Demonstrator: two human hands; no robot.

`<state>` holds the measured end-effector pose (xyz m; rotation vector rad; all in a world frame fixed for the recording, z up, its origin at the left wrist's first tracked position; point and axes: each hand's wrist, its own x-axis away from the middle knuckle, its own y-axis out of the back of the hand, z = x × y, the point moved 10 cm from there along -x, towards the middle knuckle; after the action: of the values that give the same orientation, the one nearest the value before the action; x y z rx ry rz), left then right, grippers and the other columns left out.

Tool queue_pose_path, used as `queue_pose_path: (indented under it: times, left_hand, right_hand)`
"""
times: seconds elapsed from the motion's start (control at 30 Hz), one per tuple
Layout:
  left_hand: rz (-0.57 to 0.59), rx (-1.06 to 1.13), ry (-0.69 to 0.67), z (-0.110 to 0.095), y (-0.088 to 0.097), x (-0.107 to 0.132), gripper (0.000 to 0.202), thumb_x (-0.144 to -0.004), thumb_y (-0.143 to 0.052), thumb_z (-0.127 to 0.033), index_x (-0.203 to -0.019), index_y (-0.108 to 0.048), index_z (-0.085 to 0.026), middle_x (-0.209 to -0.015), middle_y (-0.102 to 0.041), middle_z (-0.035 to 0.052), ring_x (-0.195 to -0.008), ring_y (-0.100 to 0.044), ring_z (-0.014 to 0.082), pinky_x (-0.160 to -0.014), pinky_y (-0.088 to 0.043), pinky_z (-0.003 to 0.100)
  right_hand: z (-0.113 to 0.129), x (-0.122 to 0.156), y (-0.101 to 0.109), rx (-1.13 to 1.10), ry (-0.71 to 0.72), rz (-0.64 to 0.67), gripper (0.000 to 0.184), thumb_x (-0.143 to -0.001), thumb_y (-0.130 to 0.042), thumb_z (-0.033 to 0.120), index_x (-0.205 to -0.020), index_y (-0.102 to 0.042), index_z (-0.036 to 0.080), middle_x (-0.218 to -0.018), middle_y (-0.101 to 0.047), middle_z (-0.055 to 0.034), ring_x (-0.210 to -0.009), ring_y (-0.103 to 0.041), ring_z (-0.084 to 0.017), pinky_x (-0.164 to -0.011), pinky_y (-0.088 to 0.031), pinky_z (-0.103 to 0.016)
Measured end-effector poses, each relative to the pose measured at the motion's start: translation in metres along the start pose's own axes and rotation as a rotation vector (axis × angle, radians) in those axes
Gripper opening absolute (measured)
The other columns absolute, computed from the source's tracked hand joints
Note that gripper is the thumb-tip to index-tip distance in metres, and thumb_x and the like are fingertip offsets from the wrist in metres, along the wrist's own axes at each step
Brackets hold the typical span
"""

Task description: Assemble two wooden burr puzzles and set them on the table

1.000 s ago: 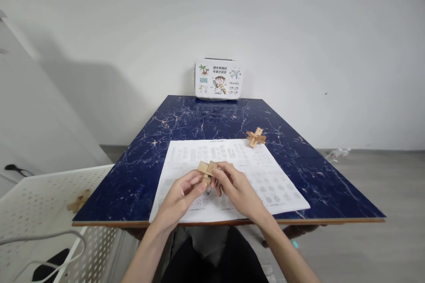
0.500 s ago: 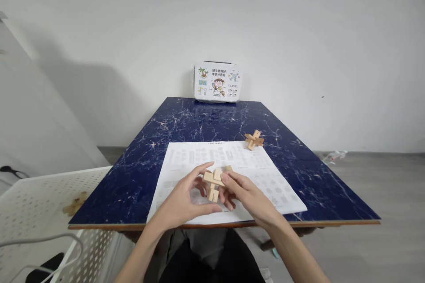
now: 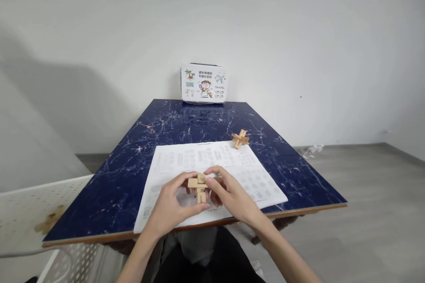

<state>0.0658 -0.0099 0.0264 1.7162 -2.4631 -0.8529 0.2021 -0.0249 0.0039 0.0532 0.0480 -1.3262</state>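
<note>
A person's two bare hands hold a wooden block assembly (image 3: 200, 183) above a printed sheet (image 3: 159, 172) on a blue table (image 3: 179, 124). The left hand (image 3: 168, 205), at its eight o'clock, cups it, thumb below; the right hand (image 3: 232, 192), at three, pinches it. A wooden cross (image 3: 240, 139) lies at one o'clock. Block-adjusting seems in hand; shifting a piece would call for a steady left grip.

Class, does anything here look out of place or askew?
The printed sheet sits slightly askew: its near left corner reaches the table edge, the right one lies farther back. A crumpled item on the floor, right of the table, resembles litter.
</note>
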Motion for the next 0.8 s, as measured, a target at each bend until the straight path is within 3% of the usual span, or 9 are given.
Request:
queue_pose_path:
  times: [0.13,0.33,0.5,0.63,0.8]
  left_hand:
    - [-0.025,0.022,0.027,0.004,0.004,0.000,0.059,-0.070,-0.088,-0.038,-0.122,-0.066,-0.022,-0.116,-0.074,0.0077,-0.103,-0.069,0.0282,-0.095,-0.054,0.040]
    - [-0.008,0.081,0.066,0.011,0.002,0.000,0.066,-0.066,-0.090,-0.039,-0.124,-0.065,-0.021,-0.114,-0.073,0.0084,-0.100,-0.067,0.0270,-0.097,-0.054,0.043]
    - [-0.025,0.110,0.096,0.010,0.004,0.002,0.061,-0.068,-0.089,-0.040,-0.121,-0.066,-0.021,-0.110,-0.073,0.0074,-0.098,-0.067,0.0254,-0.093,-0.054,0.040]
    - [-0.065,0.095,0.162,0.018,0.007,0.003,0.058,-0.072,-0.086,-0.043,-0.121,-0.065,-0.021,-0.109,-0.073,0.0080,-0.093,-0.066,0.0241,-0.087,-0.053,0.038]
    - [-0.091,0.107,0.224,0.030,0.006,0.004,0.061,-0.075,-0.084,-0.048,-0.125,-0.061,-0.021,-0.110,-0.072,0.0082,-0.087,-0.063,0.0209,-0.083,-0.053,0.037]
  right_hand:
    - [0.000,-0.005,0.000,0.055,0.003,-0.003,0.043,-0.100,-0.054,0.058,-0.120,-0.053,0.021,-0.069,-0.060,0.0045,-0.057,-0.055,-0.013,-0.057,-0.044,-0.027]
    - [-0.003,-0.007,-0.006,-0.032,-0.030,0.061,0.043,-0.099,-0.055,0.059,-0.118,-0.054,0.020,-0.072,-0.063,0.0027,-0.054,-0.053,-0.012,-0.055,-0.044,-0.027]
    - [-0.008,-0.012,-0.004,0.023,-0.017,0.015,0.045,-0.099,-0.054,0.061,-0.117,-0.054,0.020,-0.071,-0.065,0.0020,-0.053,-0.055,-0.013,-0.056,-0.044,-0.028]
    - [-0.001,-0.009,0.018,0.264,0.058,-0.135,0.039,-0.103,-0.047,0.058,-0.112,-0.056,0.021,-0.074,-0.068,-0.0001,-0.061,-0.061,-0.017,-0.062,-0.047,-0.031]
    - [0.002,0.005,0.054,0.759,0.161,-0.383,0.029,-0.100,-0.055,0.048,-0.111,-0.061,0.022,-0.100,-0.069,-0.0075,-0.080,-0.066,-0.023,-0.070,-0.048,-0.036]
